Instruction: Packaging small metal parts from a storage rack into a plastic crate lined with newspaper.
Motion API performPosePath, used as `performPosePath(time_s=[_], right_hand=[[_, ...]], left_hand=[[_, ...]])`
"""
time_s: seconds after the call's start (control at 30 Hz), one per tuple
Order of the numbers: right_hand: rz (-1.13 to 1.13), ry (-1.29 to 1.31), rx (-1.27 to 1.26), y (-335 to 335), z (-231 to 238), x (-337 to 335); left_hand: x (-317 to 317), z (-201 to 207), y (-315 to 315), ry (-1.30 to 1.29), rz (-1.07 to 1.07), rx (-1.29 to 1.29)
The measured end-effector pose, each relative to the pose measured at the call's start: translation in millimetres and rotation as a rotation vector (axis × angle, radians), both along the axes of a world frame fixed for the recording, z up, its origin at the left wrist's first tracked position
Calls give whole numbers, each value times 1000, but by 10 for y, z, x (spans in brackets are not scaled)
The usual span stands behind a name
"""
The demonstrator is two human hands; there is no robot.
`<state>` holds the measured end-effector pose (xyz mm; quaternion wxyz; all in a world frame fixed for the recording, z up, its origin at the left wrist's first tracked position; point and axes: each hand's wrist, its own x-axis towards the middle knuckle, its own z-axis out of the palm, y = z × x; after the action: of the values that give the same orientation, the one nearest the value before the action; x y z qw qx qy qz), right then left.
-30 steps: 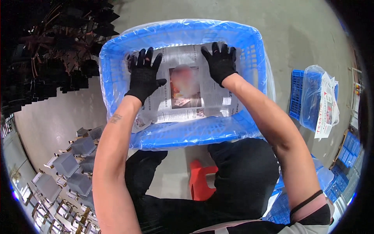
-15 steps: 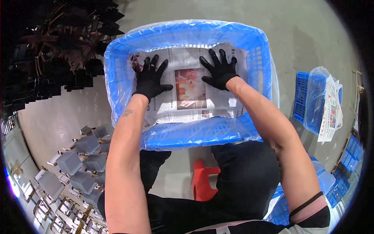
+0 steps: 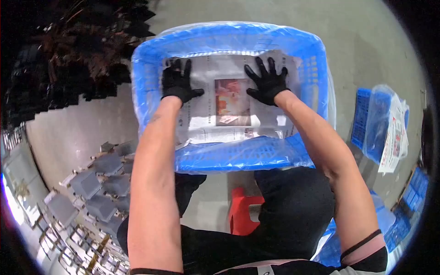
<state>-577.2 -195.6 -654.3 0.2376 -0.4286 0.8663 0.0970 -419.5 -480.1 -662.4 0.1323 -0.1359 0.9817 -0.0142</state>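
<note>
In front of me stands a blue plastic crate (image 3: pixel 256 164) lined with a clear plastic bag (image 3: pixel 201 31). Sheets of newspaper (image 3: pixel 197 120) with a colour photo in the middle cover its bottom. My left hand (image 3: pixel 178 82), in a black glove, presses on the paper near the left wall, fingers spread and thumb pointing inward. On the right side of the same paper lies my right hand (image 3: pixel 269 83), also black-gloved, with its fingers fanned out flat. Neither hand holds anything.
A red plastic stool (image 3: pixel 243 213) shows between my legs. To the right, another blue crate (image 3: pixel 362 117) stands on the floor with a plastic bag and newspaper (image 3: pixel 393 146) over it. Several grey boxes (image 3: pixel 85 183) stand at the lower left; a dark leafy heap (image 3: pixel 68 55) fills the upper left.
The whole view has shifted slightly, so the crate appears further right. My left fingers have drawn a little closer together; both hands remain on the newspaper.
</note>
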Motion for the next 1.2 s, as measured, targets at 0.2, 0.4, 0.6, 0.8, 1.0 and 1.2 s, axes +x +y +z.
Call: performPosePath(time_s=[0.2, 0.4, 0.6, 0.8, 1.0, 1.2], right_hand=[[9, 9, 60, -56, 94, -31], [24, -126, 248, -185, 402, 60], [242, -240, -16, -208, 416, -237], [185, -561, -277, -389, 1574, -9], [144, -742, -676, -147, 2468, 325], [533, -478, -702, -282, 3027, 1186]], left_hand=[[-134, 75, 300, 145, 70, -136], [117, 1362, 1152, 55, 70, 197], [841, 2962, 1570, 407, 73, 187], [2732, 4485, 2366, 758, 393, 216], [4802, 3485, 2885, 1263, 1283, 57], [5407, 3078, 2590, 1262, 1565, -121]])
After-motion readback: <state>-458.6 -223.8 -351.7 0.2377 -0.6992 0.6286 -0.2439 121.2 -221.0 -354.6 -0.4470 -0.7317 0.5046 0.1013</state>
